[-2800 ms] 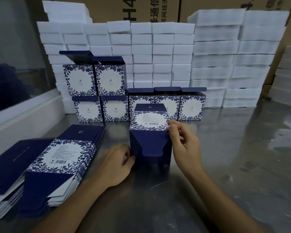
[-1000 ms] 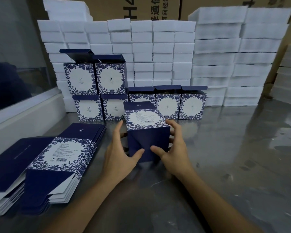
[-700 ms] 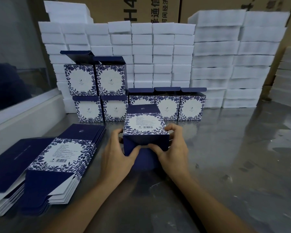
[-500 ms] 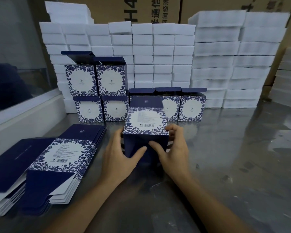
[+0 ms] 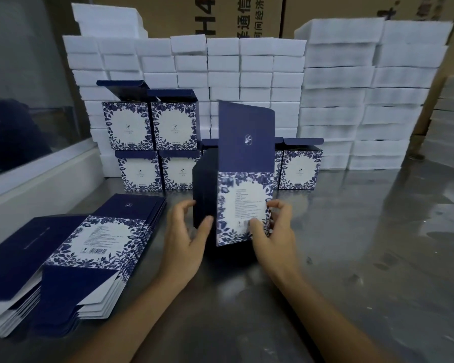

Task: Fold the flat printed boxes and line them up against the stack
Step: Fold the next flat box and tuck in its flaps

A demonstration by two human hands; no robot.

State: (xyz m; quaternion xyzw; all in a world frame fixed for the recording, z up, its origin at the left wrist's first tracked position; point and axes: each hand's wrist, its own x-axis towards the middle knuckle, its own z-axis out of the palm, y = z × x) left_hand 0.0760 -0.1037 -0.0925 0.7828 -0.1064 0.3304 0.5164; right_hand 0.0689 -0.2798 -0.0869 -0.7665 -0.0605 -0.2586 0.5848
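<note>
Box stands upright between both hands.

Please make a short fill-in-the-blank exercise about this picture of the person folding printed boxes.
1. The upright blue floral printed box is held by ____ hands, the left hand and the right hand.
2. Its plain navy lid flap points ____.
3. The pile of flat unfolded printed boxes lies to the person's ____.
4. The stacked foam blocks behind the folded boxes are ____ in colour.

Missing words: both; up; left; white
</note>
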